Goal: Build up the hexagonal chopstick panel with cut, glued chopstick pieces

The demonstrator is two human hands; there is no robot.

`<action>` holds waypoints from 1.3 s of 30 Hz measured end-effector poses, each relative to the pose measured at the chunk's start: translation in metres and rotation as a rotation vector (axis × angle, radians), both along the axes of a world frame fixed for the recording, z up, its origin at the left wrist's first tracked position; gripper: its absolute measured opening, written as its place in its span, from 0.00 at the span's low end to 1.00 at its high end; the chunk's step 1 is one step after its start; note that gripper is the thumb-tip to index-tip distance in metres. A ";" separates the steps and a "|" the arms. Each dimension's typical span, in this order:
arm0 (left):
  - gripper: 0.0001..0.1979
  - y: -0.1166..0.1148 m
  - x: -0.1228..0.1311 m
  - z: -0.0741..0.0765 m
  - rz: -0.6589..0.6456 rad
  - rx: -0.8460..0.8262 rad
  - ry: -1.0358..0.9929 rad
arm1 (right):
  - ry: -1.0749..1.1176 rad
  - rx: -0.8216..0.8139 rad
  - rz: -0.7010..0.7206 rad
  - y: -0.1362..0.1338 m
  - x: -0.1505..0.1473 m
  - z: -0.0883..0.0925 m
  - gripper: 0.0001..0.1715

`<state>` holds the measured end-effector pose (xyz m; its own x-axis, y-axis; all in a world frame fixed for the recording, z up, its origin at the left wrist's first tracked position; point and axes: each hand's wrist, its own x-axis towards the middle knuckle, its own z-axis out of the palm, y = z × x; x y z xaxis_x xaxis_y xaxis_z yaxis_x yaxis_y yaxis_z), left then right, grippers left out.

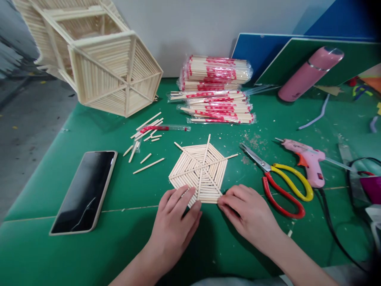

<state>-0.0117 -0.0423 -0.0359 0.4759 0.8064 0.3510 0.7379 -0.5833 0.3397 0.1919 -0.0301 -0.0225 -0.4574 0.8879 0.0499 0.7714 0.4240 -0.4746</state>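
Note:
A flat hexagonal panel of thin wooden sticks, built in rings around crossing spokes, lies on the green table. Some spoke ends stick out past its rim. My left hand rests on its lower left edge, fingers apart on the sticks and thumb by the bottom edge. At the lower right corner, my right hand pinches the end of a wooden stick along the bottom edge; its fingertips partly hide it. Red-and-yellow-handled scissors lie right of the panel, with a pink glue gun beyond them.
A phone lies at left. Loose cut sticks and a red wrapper are behind it. A large stick-built structure stands at back left. Wrapped chopsticks are piled at the back, near a pink bottle and leaning boards.

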 end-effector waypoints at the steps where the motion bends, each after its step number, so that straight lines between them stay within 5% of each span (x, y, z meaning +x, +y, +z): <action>1: 0.08 0.000 0.000 0.000 0.001 -0.006 0.000 | -0.014 0.003 0.011 0.001 0.000 0.000 0.11; 39: 0.09 0.002 0.002 0.000 0.022 -0.012 0.002 | -0.136 -0.011 0.125 0.007 0.000 0.001 0.11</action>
